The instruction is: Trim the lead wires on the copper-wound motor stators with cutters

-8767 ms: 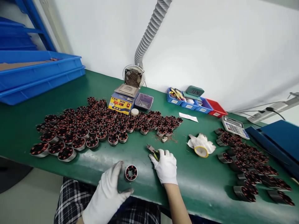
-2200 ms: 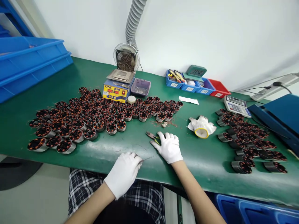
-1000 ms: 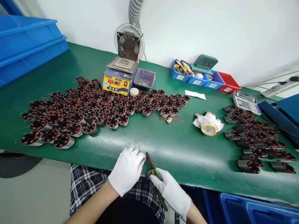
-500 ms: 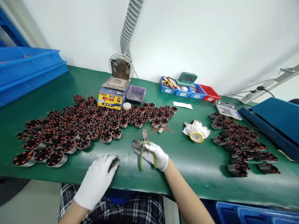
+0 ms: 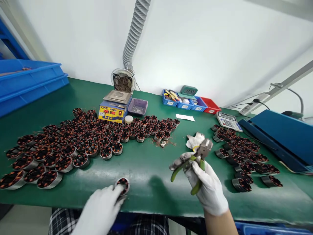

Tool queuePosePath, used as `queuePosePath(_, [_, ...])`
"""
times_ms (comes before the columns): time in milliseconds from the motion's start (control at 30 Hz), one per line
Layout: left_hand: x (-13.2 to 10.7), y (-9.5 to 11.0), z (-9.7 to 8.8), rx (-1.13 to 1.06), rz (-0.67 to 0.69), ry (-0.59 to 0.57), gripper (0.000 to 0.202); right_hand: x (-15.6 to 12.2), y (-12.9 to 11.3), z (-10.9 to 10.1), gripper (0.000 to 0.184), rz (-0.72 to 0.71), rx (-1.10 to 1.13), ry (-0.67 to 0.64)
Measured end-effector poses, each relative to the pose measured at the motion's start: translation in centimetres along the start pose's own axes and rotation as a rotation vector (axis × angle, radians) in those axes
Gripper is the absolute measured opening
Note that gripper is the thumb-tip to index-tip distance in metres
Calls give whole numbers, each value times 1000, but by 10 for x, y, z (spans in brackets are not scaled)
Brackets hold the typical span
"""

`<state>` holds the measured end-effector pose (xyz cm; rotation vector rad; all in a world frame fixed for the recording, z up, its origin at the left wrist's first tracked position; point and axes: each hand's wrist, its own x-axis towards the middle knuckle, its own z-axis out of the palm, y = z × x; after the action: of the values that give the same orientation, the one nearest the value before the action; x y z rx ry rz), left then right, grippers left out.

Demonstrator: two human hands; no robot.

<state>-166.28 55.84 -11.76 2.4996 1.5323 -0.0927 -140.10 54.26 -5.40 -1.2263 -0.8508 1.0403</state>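
The left hand (image 5: 101,207), white-gloved and slightly blurred, reaches forward from the bottom edge, knuckles up, its fingers bent in a pinch. The right hand (image 5: 207,187), also gloved, is raised farther to the right, fingers (image 5: 180,159) stained grey and gripping. Below its cuff, the bare right forearm (image 5: 220,222) slants down toward the body

A corrugated hose (image 5: 136,29) is hanging before the wall (image 5: 207,42), while a calculator (image 5: 229,121) is lying on the tabletop (image 5: 139,164) near a red bin (image 5: 209,105).
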Motion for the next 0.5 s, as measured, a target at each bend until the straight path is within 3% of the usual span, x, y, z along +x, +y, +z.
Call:
queuePosePath(67, [18, 43, -1, -118, 107, -25, 25, -16, -8, 2, 32, -66, -135, 106])
queuePosePath(133, [36, 88, 6, -290, 266, -48, 26, -25, -12, 7, 32, -119, -299, 133])
queuePosePath(200, [52, 123, 17, -404, 529, -34, 66, -29, -13, 12, 31, -160, -465, 73])
queuePosePath(233, [59, 133, 23, -450, 596, -17, 82, -29, -11, 14, 31, -183, -551, 27])
queuePosePath(267, [64, 137, 29, -510, 599, 0, 85, -27, -8, 15, 31, -209, -639, -17])
queuePosePath(300, [66, 135, 32, -571, 573, 2, 82, -25, -2, 15, 31, -236, -731, -50])
queuePosePath(367, [64, 118, 34, -650, 474, 4, 57, -17, 15, 13, 30, -277, -928, -71])
queuePosePath(433, [57, 90, 27, -635, 356, 15, 29, -7, 37, 7, 29, -304, -1154, -38])
queuePosePath(500, [49, 57, 16, -537, 192, 64, 18, 3, 59, 1, 28, -323, -1372, 4])
